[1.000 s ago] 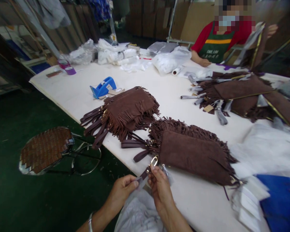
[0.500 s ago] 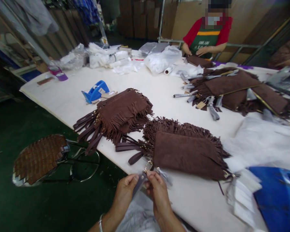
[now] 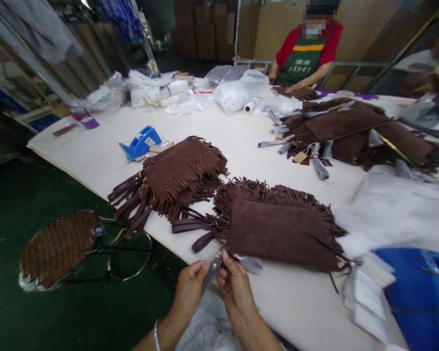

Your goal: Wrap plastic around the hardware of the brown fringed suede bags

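Observation:
My left hand (image 3: 190, 287) pinches a wrist strap (image 3: 212, 271) that looks wrapped in greyish plastic. Close beside it, my right hand (image 3: 237, 287) grips the metal clasp (image 3: 220, 254) at the strap's upper end, where fingers partly cover it. The clasp sits by the lower left corner of a dark brown suede pouch (image 3: 283, 234), which lies flat on top of other fringed pouches. Bare brown straps (image 3: 192, 223) stick out on that stack's left. A second stack of fringed pouches (image 3: 185, 163) lies further back to the left.
On the white table (image 3: 106, 146) stands a blue tape dispenser (image 3: 141, 143). More brown pouches (image 3: 351, 129) are heaped at the right, near a co-worker (image 3: 303, 53). A blue bin (image 3: 417, 292) is at lower right; a stool (image 3: 60, 248) stands left of the table edge.
My right fingers have moved up slightly onto the clasp, hiding more of the ring. The strap stays in my left hand. The co-worker's hand has flattened over a pouch.

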### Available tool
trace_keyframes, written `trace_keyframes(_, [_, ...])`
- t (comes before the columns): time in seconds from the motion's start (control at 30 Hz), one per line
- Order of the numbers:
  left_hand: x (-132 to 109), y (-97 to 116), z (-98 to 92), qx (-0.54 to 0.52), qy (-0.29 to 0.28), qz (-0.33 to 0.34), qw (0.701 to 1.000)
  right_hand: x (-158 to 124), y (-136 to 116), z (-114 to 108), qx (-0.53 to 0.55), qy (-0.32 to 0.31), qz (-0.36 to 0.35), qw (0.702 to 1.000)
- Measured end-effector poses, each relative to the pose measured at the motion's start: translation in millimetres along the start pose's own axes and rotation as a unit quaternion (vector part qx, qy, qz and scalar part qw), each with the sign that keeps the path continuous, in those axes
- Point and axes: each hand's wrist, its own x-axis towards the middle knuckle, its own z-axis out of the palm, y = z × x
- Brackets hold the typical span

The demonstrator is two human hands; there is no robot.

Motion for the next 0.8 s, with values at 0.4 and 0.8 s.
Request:
trace_keyframes(0.4, [6, 16, 21.7, -0.059, -0.026, -0.026, 0.998, -3, -5, -26, -0.152, 0.016, -0.056, 0.987])
trace_keyframes(0.8, [22, 23, 32.4, -0.098, -0.021, -0.026, 0.995, -6, 3, -32, -0.242, 0.071, -0.119, 0.960])
